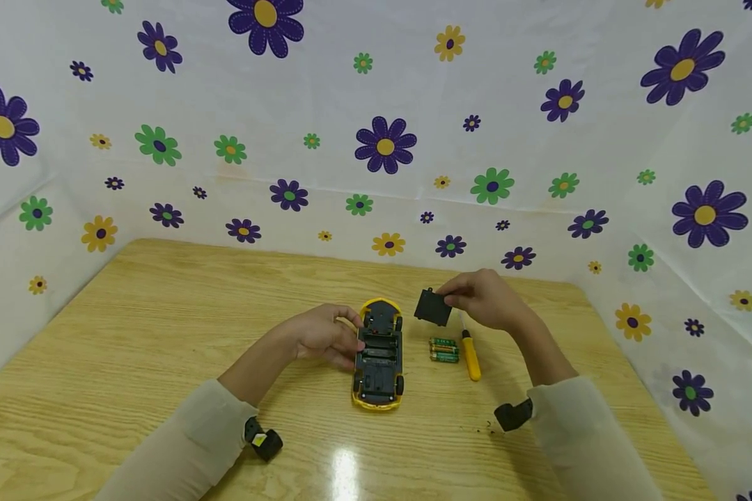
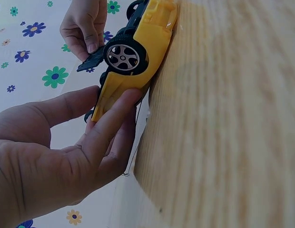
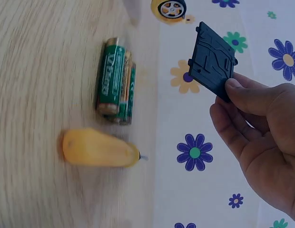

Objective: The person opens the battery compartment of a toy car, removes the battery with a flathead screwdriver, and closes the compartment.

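Note:
A yellow toy car (image 1: 379,355) lies wheels-up on the wooden table, its dark underside showing an uncovered battery compartment (image 1: 378,348). My left hand (image 1: 319,335) grips the car along its left side, thumb at the compartment's edge and fingers against the yellow body (image 2: 116,88). Between thumb and fingers, my right hand (image 1: 485,299) pinches a black battery cover (image 3: 213,61) by one edge, raised to the right of the car. Small tabs stick out from the cover's edges. Below it several green and gold batteries (image 1: 444,350) lie side by side.
A screwdriver (image 1: 471,356) with a yellow handle lies just right of the batteries. Several tiny dark bits, perhaps screws (image 1: 490,428), are scattered nearer the front right. A flower-print cloth (image 1: 326,90) hangs behind the table (image 1: 182,313) and along both sides.

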